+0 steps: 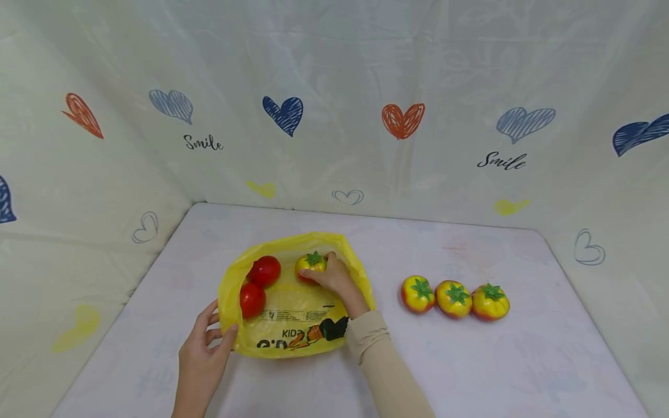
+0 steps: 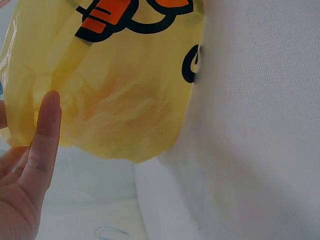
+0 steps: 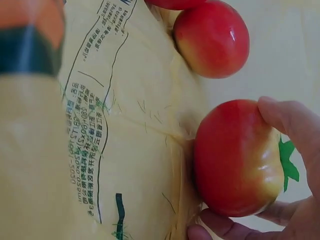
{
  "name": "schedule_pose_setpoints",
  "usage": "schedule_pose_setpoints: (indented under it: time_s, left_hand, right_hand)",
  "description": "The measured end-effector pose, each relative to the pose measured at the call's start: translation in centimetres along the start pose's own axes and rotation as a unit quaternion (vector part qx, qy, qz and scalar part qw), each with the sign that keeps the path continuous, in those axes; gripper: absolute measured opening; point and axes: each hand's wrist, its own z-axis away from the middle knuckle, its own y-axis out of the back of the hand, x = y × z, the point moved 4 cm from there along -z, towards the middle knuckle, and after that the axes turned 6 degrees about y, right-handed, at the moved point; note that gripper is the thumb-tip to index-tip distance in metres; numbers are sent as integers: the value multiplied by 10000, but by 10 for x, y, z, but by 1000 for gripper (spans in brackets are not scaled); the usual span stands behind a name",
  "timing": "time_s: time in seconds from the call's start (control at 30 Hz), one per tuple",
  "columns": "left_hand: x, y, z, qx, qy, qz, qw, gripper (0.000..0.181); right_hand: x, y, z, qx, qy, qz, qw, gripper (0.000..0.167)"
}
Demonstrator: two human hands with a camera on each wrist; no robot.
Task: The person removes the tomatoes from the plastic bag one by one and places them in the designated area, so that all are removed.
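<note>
Persimmon-like fruit (image 1: 307, 266), gripped by curved fingers of right hand (image 1: 337, 278) at one o'clock inside yellow bag (image 1: 228, 296), itself pinched at eight by left hand (image 1: 204, 348); probably light, firm, slippery, best held round sides.

Pale heart-printed sheet (image 1: 334, 58) behind a whitish table (image 1: 522, 366)

Fine print (image 1: 316, 315) illegible (head view), red fruit (image 3: 177, 3) cropped by right wrist view's top edge
</note>
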Motion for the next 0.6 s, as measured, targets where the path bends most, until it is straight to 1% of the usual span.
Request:
schedule_pose_setpoints:
  time_s: [0.17, 0.3, 0.5, 0.6]
  left_hand:
    - [0, 0, 0, 26, -41, 5, 10000, 59]
    - [0, -1, 0, 25, -44, 18, 10000, 59]
    - [0, -1, -1, -11, -14, 24, 10000, 59]
    - [0, -2, -1, -36, -11, 17, 10000, 60]
  right_hand:
    - [-1, 0, -1, -165, 133, 221, 9995, 81]
    - [-4, -1, 1, -382, 218, 392, 9983, 83]
    - [-10, -4, 7, -687, 377, 674, 9946, 74]
    - [-12, -5, 11, -777, 340, 794, 9932, 73]
